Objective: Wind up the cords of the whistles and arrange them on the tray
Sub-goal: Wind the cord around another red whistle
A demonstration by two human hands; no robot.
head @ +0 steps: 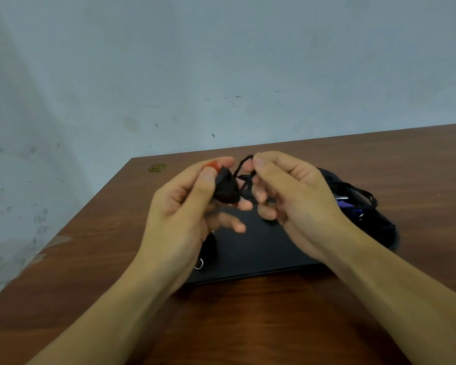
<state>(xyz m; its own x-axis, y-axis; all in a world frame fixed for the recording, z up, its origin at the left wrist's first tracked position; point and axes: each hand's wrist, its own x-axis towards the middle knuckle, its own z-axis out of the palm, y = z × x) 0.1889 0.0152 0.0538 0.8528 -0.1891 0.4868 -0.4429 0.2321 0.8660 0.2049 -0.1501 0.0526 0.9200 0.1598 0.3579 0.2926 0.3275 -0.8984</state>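
My left hand point(187, 206) grips a red whistle point(213, 164) whose body is mostly wrapped in black cord point(225, 189). My right hand point(287, 188) pinches the loose end of that cord point(244, 164) just to the right of the whistle, above the black tray point(258, 248). Both hands hover over the tray's middle. At the tray's right end lies a blue whistle point(344, 204) with a tangled black cord point(363, 193). A dark wound bundle with a metal ring point(199, 265) shows under my left wrist.
The tray lies on a brown wooden table point(90, 259) that stands against a pale blue wall point(221, 61). The table's left edge runs diagonally at the left, and a round brass-coloured fitting point(157, 168) sits near its far left corner.
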